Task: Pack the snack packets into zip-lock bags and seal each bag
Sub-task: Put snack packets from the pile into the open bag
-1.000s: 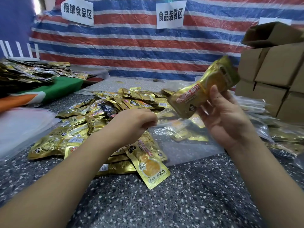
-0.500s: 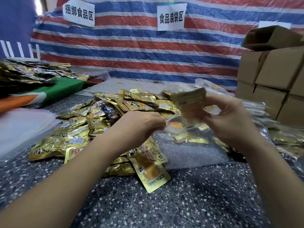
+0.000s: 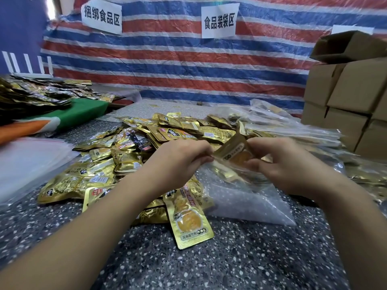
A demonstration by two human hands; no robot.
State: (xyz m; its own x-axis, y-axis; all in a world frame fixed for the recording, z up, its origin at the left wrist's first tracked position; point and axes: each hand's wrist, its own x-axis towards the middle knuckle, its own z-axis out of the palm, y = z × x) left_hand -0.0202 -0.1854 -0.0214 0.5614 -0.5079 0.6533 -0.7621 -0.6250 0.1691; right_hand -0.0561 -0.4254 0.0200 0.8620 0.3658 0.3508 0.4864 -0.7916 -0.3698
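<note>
Snack packets (image 3: 134,162) – heaped on speckled tabletop (image 3: 240,258) | striped tarp (image 3: 178,65) bkgd

A red, white and blue striped tarp (image 3: 178,65) is hanging across the whole back of the space as a wall, with two white paper signs (image 3: 218,20) bearing Chinese characters sticking to it and what looks like a third peeking out behind the stacked cardboard boxes (image 3: 347,97) on the right. The dark speckled tabletop (image 3: 240,254) is stretching out underfoot of it all, a green cloth (image 3: 83,110) is lying over the neighbouring surface on the left, and white upright slats (image 3: 27,64) are standing against a blue wall in the far left corner.
</note>
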